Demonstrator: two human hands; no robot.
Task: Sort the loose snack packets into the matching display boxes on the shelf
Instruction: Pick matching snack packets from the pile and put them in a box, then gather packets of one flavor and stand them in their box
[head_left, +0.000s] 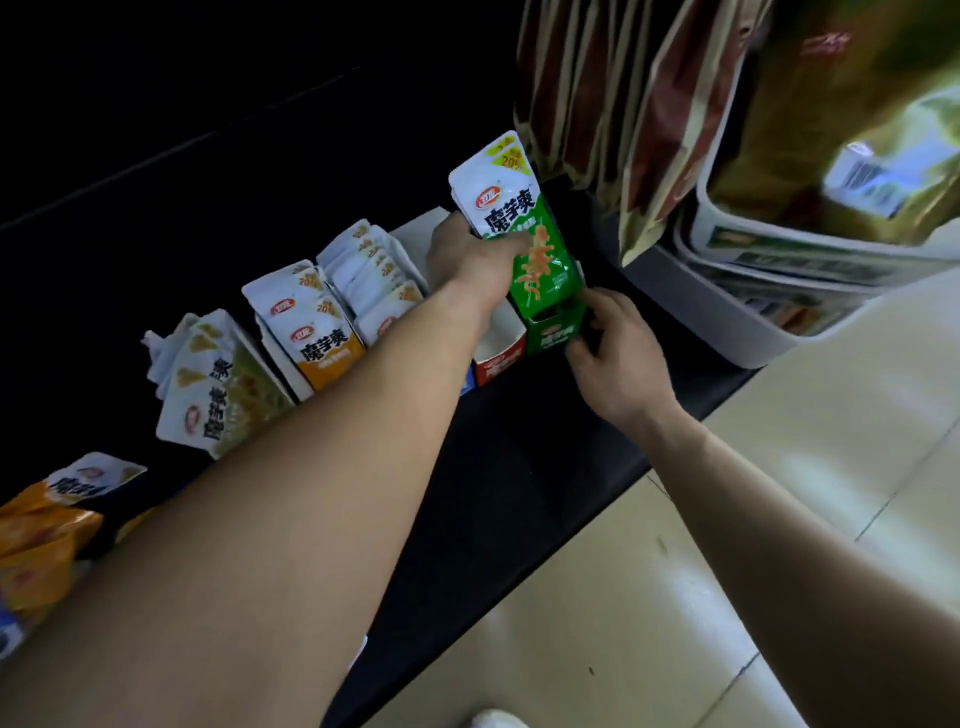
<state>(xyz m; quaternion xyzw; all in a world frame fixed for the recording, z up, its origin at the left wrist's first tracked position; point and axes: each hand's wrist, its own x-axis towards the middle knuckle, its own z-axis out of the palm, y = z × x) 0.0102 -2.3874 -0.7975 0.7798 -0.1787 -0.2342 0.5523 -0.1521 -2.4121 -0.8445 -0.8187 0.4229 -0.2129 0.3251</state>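
— So, where are the green packets (524, 234) sitting?
— The left hand (470, 265) is gripping them around the middle. They're standing nearly upright, long axis pointing down into the green box (553, 330) directly beneath, lower end just entering.
— And the right hand (613, 353)?
— It's curling round that box's right side on the shelf (519, 467), likely steadying it.

Green packet (524, 244) upright, lower end at the green box (553, 335) mouth, red box (498, 361) touching its left, orange packets (319, 335) standing further left, loose packets (41, 530) far left
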